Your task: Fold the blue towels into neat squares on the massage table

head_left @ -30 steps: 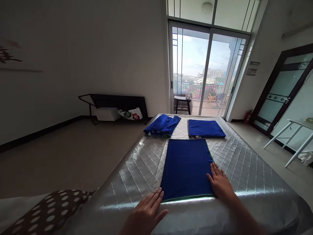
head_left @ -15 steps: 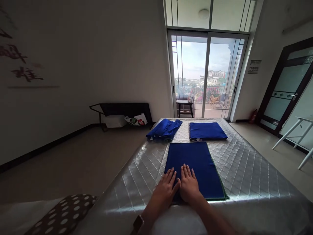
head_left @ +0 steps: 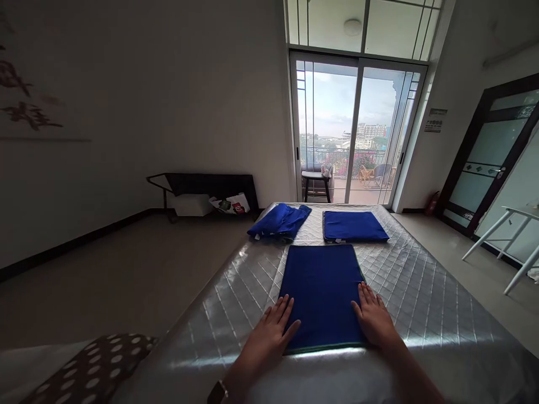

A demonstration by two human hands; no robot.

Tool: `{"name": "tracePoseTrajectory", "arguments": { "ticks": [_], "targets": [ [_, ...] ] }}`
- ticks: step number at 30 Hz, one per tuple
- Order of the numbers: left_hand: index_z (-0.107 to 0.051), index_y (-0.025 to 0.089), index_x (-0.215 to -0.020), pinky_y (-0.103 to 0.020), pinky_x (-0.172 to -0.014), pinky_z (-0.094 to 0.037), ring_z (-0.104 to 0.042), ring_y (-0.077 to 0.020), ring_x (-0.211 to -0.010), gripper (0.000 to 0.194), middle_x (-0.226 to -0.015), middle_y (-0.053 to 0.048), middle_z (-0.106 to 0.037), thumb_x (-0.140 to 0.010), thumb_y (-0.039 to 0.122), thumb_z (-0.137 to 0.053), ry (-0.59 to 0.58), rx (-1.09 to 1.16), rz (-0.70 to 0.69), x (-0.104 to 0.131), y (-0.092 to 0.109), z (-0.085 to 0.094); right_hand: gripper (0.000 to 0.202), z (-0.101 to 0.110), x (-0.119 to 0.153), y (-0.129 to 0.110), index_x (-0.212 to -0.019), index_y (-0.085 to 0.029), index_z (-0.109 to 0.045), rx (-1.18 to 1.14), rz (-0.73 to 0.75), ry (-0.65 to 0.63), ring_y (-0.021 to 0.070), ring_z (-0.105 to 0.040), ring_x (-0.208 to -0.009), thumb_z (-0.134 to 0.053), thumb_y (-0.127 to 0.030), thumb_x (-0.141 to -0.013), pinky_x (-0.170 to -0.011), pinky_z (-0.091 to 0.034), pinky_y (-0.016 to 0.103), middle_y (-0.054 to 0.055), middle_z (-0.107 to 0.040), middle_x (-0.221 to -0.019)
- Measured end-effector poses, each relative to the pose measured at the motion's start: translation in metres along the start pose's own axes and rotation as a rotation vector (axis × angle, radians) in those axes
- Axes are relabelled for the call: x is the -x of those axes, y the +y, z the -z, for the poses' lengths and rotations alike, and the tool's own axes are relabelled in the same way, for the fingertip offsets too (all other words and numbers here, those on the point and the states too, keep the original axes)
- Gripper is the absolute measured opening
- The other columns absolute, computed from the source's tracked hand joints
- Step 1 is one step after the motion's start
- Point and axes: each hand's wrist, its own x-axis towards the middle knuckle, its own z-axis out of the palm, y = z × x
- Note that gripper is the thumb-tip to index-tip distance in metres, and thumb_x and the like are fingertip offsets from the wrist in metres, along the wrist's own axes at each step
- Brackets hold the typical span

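Note:
A flat, folded blue cloth [head_left: 322,297] with green edging lies on the silver quilted mattress [head_left: 425,297]. My left hand [head_left: 273,328] rests open, palm down, on its left edge, fingers stretched forward. Over the right edge lies my right hand [head_left: 373,314], also open and flat. Beyond the cloth are two more blue pieces: a rumpled blue cloth [head_left: 280,221] at the far left and a neatly folded blue cloth [head_left: 356,226] at the far right.
A brown polka-dot cloth [head_left: 92,365] is at the lower left. Against the wall stands a low black bench [head_left: 210,184] with a white box and bag beneath. Sliding glass doors [head_left: 328,123] are ahead; a white-legged table [head_left: 505,238] stands right.
My hands have moved apart from the middle of the near cloth, the left one to its left edge and the right one to its right edge. The view has shifted slightly.

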Motion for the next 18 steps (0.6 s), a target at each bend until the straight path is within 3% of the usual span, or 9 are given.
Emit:
{"name": "tracePoseTrajectory", "arguments": {
  "ticks": [5, 10, 13, 18],
  "targets": [
    [-0.031, 0.023, -0.157, -0.048, -0.122, -0.027, -0.026, -0.0259, -0.152, 0.069, -0.164, -0.009, -0.027, -0.101, 0.063, -0.023, -0.012, -0.007, -0.005, -0.001, 0.004, 0.004, 0.065, 0.012, -0.010, -0.034, -0.158, -0.006, -0.022, 0.068, 0.047, 0.087, 0.0198, -0.008, -0.155, -0.020, -0.038, -0.102, -0.126, -0.008, 0.039, 0.009, -0.014, -0.166],
    [-0.031, 0.026, -0.157, -0.049, -0.121, -0.029, -0.028, -0.0270, -0.151, 0.066, -0.163, -0.008, -0.031, -0.101, 0.062, -0.028, 0.024, -0.015, -0.042, 0.000, 0.005, 0.003, 0.066, 0.001, -0.029, -0.078, -0.158, -0.007, -0.025, 0.036, 0.210, 0.109, 0.0204, -0.012, -0.155, -0.018, -0.042, -0.103, -0.125, -0.010, 0.040, 0.010, -0.018, -0.165],
    [-0.033, 0.024, -0.156, -0.050, -0.121, -0.029, -0.027, -0.0280, -0.152, 0.067, -0.164, -0.009, -0.029, -0.101, 0.062, -0.028, 0.015, -0.017, -0.024, 0.001, 0.007, 0.004, 0.069, -0.008, -0.038, -0.073, -0.159, -0.007, -0.022, 0.032, 0.212, 0.074, 0.0194, -0.012, -0.155, -0.019, -0.047, -0.102, -0.126, -0.008, 0.040, 0.010, -0.019, -0.165],
    [-0.032, 0.021, -0.156, -0.050, -0.122, -0.028, -0.026, -0.0273, -0.152, 0.069, -0.164, -0.010, -0.027, -0.101, 0.062, -0.028, -0.005, 0.004, -0.008, 0.002, 0.012, 0.007, 0.066, -0.003, -0.046, -0.032, -0.159, -0.015, -0.027, 0.022, 0.113, 0.123, 0.0207, -0.014, -0.155, -0.024, -0.048, -0.102, -0.126, -0.011, 0.039, 0.006, -0.021, -0.167]
  ]
}}
